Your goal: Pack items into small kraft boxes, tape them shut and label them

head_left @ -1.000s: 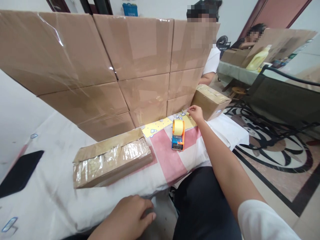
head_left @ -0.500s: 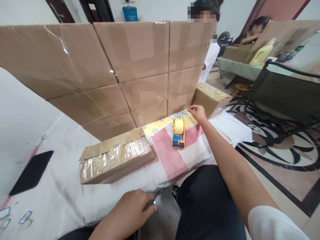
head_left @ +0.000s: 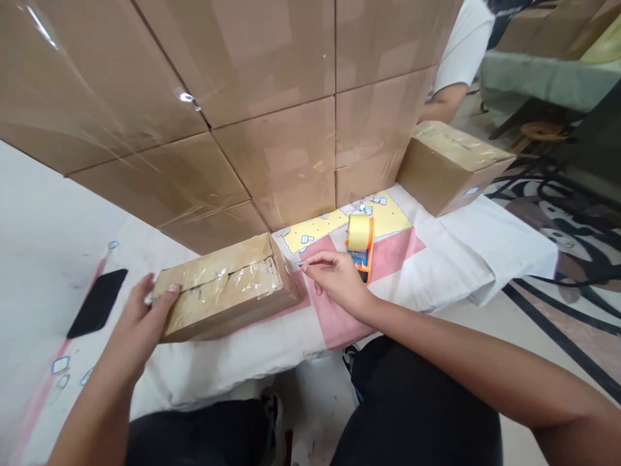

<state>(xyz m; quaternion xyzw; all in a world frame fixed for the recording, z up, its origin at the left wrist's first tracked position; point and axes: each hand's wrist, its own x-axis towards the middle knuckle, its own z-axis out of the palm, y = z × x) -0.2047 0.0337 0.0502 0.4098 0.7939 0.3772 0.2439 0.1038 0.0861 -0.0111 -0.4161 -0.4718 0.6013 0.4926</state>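
A brown cardboard box with a slanted second end box stands apart at right: this further brown cardboard carton (head_left: 451, 168) bears a small pale label (head_left: 470, 191), too small to read. The bench (head_left: 451, 281) wears a white cloth with pink blocks, yellow scalloped bands and blue-outlined prints. Along its far side rises a tall wall of brown cardboard panels (head_left: 281, 155), glossy with clear tape. Beyond it are a white sleeve and bare forearm of another person (head_left: 466, 52), a round wooden stool (head_left: 546, 131) and a black-and-white patterned floor (head_left: 548, 220).

The long brown cardboard box with shiny clear tape (head_left: 233, 278) lies on the near left of the bench. The left hand (head_left: 138, 323) has its fingers closed about the box's left end. The right hand (head_left: 342, 278) pinches a small, thin, pale piece (head_left: 301, 263) between its fingertips, just beside the box's right end. Behind that hand sits an orange-and-blue tape dispenser with a yellow roll (head_left: 359, 233), partly hidden.

Half a second ago the left hand was off the box, and the right was near the carton; the view has tipped downward, while box and dispenser keep their places.
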